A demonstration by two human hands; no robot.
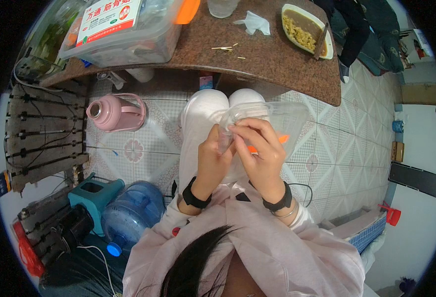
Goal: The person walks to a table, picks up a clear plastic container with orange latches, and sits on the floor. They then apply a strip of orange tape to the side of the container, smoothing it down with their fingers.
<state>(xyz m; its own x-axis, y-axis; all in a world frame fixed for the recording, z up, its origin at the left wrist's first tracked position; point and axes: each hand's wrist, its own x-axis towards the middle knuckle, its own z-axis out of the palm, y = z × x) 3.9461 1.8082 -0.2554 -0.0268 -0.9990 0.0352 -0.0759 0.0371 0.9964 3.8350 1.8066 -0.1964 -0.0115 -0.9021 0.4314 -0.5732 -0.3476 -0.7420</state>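
Note:
Above my lap I hold a clear plastic container [292, 116], tilted, with orange parts showing near its lower side. My left hand [215, 157] grips its left end, the thumb up along the edge. My right hand [264, 150] reaches across the container, its fingertips bunched at that same left end beside my left thumb. Whether something small sits between those fingertips is hidden. Both wrists wear black bands.
A brown stone-topped table [203, 48] carries a large clear storage box [129, 50], crumpled tissue [255, 24], small sticks [225, 48] and a dish of food [301, 31]. A pink thermos [116, 113] and a blue water jug [132, 213] are left. Another person's leg [353, 33] shows beyond.

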